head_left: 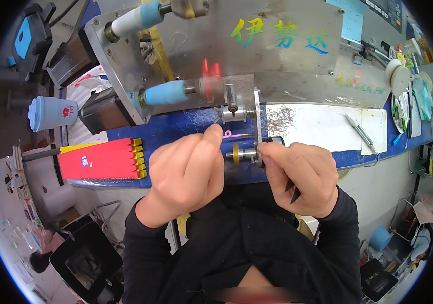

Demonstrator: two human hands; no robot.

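Observation:
My left hand (pixel 188 169) is closed in a pinch, thumb and forefinger together just below a small metal spool (pixel 233 113) on the machine. Whatever the fingertips hold is too fine to make out. My right hand (pixel 305 175) is closed too, its fingertips at the lower end of an upright metal bracket (pixel 258 119). Black tweezers (pixel 294 195) lie within that hand, two dark pointed tips sticking out below the fingers. Between the hands are a shaft with a brass-coloured ring (pixel 235 154) and a thin pink rod with a loop (pixel 228 135).
Above stands a metal machine plate (pixel 297 55) with blue-and-white rollers (pixel 165 93), a blurred red part (pixel 210 81) and dark motors (pixel 106 110). A blue cup (pixel 53 114) and red box (pixel 97 160) are left. Wire scraps (pixel 280 119) and a craft knife (pixel 360 133) lie on white paper.

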